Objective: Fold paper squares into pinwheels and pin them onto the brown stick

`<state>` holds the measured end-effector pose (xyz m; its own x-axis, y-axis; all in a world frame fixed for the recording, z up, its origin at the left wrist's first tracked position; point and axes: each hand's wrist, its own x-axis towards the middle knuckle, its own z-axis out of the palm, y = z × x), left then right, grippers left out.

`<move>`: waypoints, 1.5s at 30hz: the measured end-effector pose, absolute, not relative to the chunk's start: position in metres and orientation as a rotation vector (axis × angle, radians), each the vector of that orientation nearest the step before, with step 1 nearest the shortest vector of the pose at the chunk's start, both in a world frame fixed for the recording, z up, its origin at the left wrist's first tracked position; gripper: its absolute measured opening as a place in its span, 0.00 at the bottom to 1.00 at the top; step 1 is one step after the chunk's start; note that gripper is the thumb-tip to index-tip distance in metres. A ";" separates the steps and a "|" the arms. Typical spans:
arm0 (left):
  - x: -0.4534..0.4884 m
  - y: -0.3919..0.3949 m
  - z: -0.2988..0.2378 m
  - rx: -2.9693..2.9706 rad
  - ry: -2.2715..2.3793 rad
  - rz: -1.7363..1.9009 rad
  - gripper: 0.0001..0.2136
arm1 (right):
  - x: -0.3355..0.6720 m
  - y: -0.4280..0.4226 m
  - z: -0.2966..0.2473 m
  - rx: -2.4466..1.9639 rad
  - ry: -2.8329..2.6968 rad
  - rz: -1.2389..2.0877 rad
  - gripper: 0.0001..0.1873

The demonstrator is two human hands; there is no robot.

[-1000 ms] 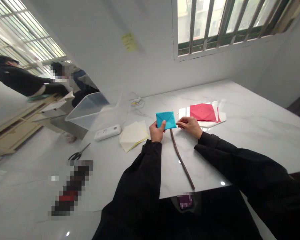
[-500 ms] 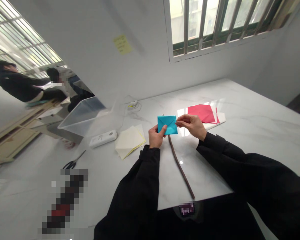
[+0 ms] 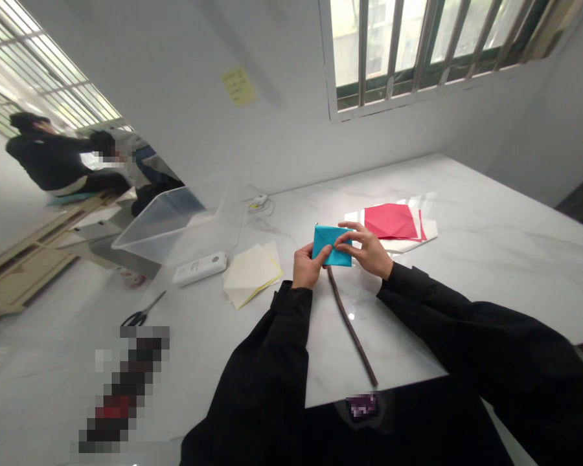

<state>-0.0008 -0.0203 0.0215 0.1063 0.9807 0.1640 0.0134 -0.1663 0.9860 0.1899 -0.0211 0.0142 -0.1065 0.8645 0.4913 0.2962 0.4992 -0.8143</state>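
A small blue paper envelope (image 3: pixel 324 234) with folded flaps is held up over the table. My left hand (image 3: pixel 307 266) grips its left side, the thumb lying on the front. At the middle of the front, the thumb and fingertips of my right hand (image 3: pixel 369 251) are pinched together and touch the paper near the flap's point. Whatever they may hold is too small or too covered to make out. Below the envelope a thin brown stick (image 3: pixel 347 317) lies on the white table (image 3: pixel 398 336), its far end hidden behind my hands.
Red envelopes (image 3: pixel 391 221) lie on pale paper at right; cream ones (image 3: pixel 252 272) lie at left. Further left are a white power strip (image 3: pixel 200 269), scissors (image 3: pixel 138 317) and a clear plastic bin (image 3: pixel 165 223). A person (image 3: pixel 53 155) sits in the far left background.
My right hand has moved left from the envelope's right edge to its middle. The envelope has shifted slightly right in my left hand. The person in the background has moved right.
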 end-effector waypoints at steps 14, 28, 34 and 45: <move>0.000 -0.018 0.015 1.348 1.050 1.236 0.19 | 0.189 -0.018 0.012 -1.032 -1.664 0.678 0.08; 0.003 -0.014 0.011 1.189 1.002 1.210 0.28 | 0.189 -0.020 0.017 -1.075 -1.662 0.698 0.09; 0.003 -0.013 0.008 1.150 0.939 1.197 0.29 | 0.190 -0.019 0.015 -1.060 -1.643 0.727 0.10; 0.004 -0.015 0.008 1.225 0.967 1.185 0.26 | 0.192 -0.017 0.013 -1.061 -1.632 0.752 0.10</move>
<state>0.0036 -0.0152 0.0081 0.1601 0.9850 0.0651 -0.1344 -0.0436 0.9900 0.1917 -0.0171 0.0133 -0.1076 0.9072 0.4068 0.2804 0.4202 -0.8630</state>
